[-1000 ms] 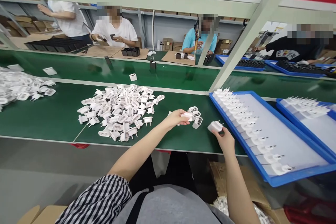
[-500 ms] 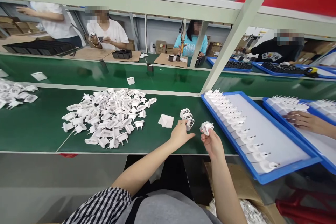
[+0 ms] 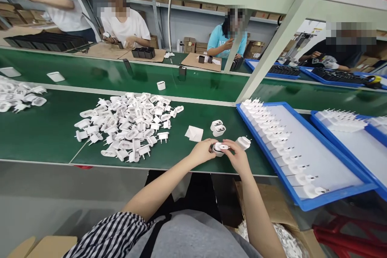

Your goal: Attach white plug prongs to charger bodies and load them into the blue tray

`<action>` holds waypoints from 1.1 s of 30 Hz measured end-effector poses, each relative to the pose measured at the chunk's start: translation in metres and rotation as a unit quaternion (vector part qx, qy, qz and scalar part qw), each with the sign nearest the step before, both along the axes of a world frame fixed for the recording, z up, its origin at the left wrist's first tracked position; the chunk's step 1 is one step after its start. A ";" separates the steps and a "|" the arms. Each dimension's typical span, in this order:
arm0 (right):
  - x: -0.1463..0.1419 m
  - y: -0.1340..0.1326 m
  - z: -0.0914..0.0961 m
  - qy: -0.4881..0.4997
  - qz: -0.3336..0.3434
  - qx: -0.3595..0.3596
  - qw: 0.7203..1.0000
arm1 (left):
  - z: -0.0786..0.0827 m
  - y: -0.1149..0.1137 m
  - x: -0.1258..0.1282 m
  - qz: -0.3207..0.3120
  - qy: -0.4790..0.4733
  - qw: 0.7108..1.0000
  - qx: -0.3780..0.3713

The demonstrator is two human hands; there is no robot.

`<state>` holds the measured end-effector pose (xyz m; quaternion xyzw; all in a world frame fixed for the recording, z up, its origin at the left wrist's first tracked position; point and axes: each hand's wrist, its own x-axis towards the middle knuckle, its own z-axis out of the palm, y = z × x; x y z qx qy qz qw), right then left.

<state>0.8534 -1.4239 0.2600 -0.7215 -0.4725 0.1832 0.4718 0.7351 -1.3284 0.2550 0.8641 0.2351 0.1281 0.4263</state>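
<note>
My left hand [image 3: 202, 151] and my right hand [image 3: 236, 155] meet over the green bench near its front edge. Both pinch one white plug shell [image 3: 220, 147] between them. A second white plug piece [image 3: 243, 142] sticks out past my right fingers. Two more white shells [image 3: 218, 127] lie just behind my hands. A small white cloth [image 3: 194, 133] lies left of them. A big heap of white plug parts [image 3: 130, 123] spreads further left.
A blue tray [image 3: 305, 204] with a row of white plugs along its left side lies to my right, with a second blue tray [image 3: 347, 133] beyond. Another heap of white parts [image 3: 18, 94] is far left. Several people work across the green conveyor [image 3: 121, 76].
My left hand picked a shell from the small group and brought it to my right hand, so both hands now hold it together. The other person's hand on the far-right tray is gone.
</note>
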 end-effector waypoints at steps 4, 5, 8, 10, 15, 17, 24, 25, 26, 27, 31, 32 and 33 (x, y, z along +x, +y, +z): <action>0.000 0.004 0.005 -0.057 0.021 -0.074 0.995 | -0.001 -0.001 -0.001 0.013 0.008 1.000 -0.004; 0.000 0.004 0.007 -0.069 0.020 -0.087 0.994 | -0.001 -0.002 -0.001 0.013 0.011 1.000 0.009; -0.001 0.002 0.010 -0.098 0.023 -0.114 0.988 | -0.001 -0.003 -0.001 0.014 0.011 0.999 0.045; -0.001 0.002 0.011 -0.106 0.025 -0.117 0.987 | -0.001 -0.004 -0.002 0.016 0.015 0.998 0.058; -0.002 0.000 0.006 -0.092 0.024 -0.108 0.990 | 0.000 -0.005 -0.003 0.018 0.035 0.996 0.075; -0.002 -0.001 0.006 -0.093 0.025 -0.117 0.988 | 0.000 -0.006 -0.003 0.018 0.042 0.995 0.086; 0.001 0.010 0.023 -0.140 0.052 -0.228 0.962 | 0.008 -0.008 -0.003 -0.016 0.111 0.982 0.150; 0.001 0.013 0.027 -0.151 0.054 -0.239 0.958 | 0.012 -0.008 -0.003 -0.023 0.131 0.979 0.158; 0.002 0.016 0.030 -0.161 0.059 -0.248 0.953 | 0.017 -0.006 -0.002 -0.030 0.151 0.974 0.164; 0.002 0.018 0.033 -0.168 0.070 -0.258 0.949 | 0.023 -0.005 0.000 -0.037 0.169 0.970 0.170; 0.006 0.024 0.037 -0.184 0.119 -0.310 0.925 | 0.041 0.005 0.009 -0.073 0.216 0.959 0.168; 0.008 0.024 0.036 -0.184 0.122 -0.315 0.923 | 0.044 0.007 0.012 -0.082 0.227 0.957 0.162; 0.009 0.024 0.034 -0.181 0.121 -0.313 0.924 | 0.047 0.010 0.015 -0.089 0.238 0.955 0.156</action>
